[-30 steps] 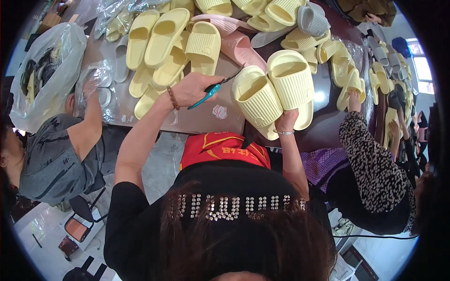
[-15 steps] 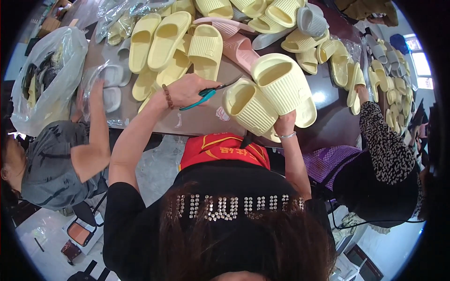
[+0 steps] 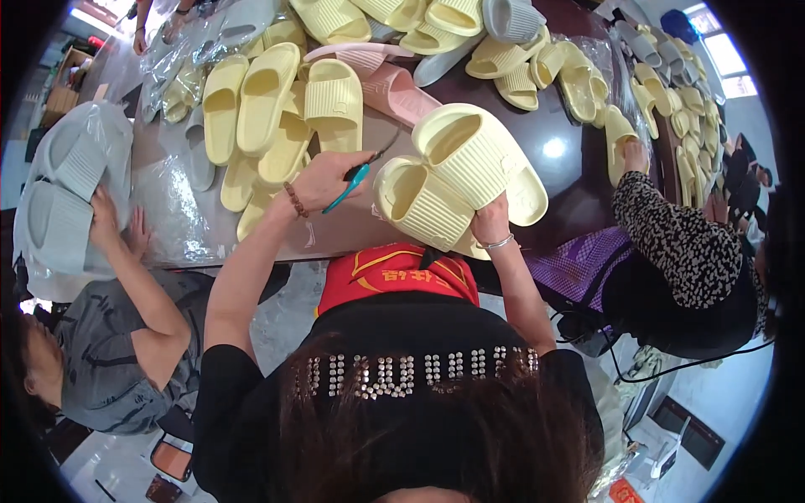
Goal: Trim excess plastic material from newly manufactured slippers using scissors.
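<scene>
yellow slipper pair (image 3: 470, 172), held side by side over near edge of table (image 3: 289, 244). right hand (image 3: 490, 222) gripping pair from near side, partly hidden. left hand (image 3: 327, 180) closed round teal-handled snips (image 3: 358, 178), tip just beside pair. good practice, as judged: steady pair firmly, angle tip off soft straps, right hand clear.

Loose slippers (image 3: 268, 101) — on table (image 3: 579, 172) | snips (image 3: 360, 174) — left of held slippers (image 3: 480, 172)

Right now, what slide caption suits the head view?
Left hand holding teal-handled snips, right hand holding two ribbed yellow slippers.
</scene>
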Available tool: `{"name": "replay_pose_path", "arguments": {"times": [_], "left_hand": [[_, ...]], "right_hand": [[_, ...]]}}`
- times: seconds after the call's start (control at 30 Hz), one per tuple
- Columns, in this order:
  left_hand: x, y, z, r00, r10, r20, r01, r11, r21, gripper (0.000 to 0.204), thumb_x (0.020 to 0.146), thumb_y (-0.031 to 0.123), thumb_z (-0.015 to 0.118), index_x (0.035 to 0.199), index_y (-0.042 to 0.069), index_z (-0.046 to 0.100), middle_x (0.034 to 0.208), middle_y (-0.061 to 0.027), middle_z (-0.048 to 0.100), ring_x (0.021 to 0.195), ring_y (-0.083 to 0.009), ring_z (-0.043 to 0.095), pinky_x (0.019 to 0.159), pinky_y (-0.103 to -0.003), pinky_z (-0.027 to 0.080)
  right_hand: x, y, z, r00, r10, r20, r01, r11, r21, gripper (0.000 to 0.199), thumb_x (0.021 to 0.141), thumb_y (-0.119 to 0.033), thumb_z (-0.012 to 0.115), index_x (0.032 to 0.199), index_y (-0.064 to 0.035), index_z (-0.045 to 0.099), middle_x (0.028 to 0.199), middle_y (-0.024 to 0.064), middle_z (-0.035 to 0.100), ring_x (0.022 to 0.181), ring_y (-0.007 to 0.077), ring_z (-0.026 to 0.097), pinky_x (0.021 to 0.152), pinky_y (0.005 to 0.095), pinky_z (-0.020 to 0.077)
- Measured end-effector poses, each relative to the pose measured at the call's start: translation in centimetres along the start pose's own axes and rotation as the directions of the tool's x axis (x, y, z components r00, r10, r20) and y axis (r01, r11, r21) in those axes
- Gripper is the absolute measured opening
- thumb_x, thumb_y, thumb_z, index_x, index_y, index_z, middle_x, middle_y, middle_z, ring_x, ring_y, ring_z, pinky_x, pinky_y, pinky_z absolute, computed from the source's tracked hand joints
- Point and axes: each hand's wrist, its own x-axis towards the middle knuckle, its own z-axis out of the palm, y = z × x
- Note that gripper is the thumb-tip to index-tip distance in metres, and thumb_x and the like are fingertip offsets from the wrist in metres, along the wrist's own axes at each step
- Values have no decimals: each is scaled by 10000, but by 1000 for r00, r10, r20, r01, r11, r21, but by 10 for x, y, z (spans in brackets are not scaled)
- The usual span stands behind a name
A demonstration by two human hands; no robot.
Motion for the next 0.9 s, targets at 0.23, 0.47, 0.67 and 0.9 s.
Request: {"name": "replay_pose_path", "arguments": {"times": [0.23,0.47,0.67,0.9], "left_hand": [[23,-6,5,954,200,-225,-192,980,57,430,707,97,554,1124,15,485,609,-81,473,538,-116,461,536,-244,409],[17,7,-8,997,-75,-35,75,997,-12,425,707,105,570,1118,24,500,620,-49,464,549,-71,438,521,-219,391],[12,-20,17,935,-269,-229,208,943,-260,443,711,123,562,1138,43,478,603,-61,494,565,-113,518,532,-252,420],[-17,-42,77,800,-509,-319,268,778,-568,417,734,64,548,1146,45,481,620,27,465,547,-64,450,498,-209,381]], "right_hand": [[4,-5,-3,1000,-1,29,0,999,53,374,607,13,556,977,-32,586,1024,152,551,1009,351,477,884,440,366],[8,5,8,995,-3,99,-7,995,100,417,573,22,551,985,-39,585,1033,148,549,1015,346,472,915,442,341],[10,25,59,936,191,296,-206,978,22,344,553,3,522,890,-2,593,951,155,563,1005,344,465,967,424,284],[-24,67,144,644,743,184,-717,670,-196,264,560,-72,556,792,52,578,835,205,558,921,355,475,910,418,324]]}}
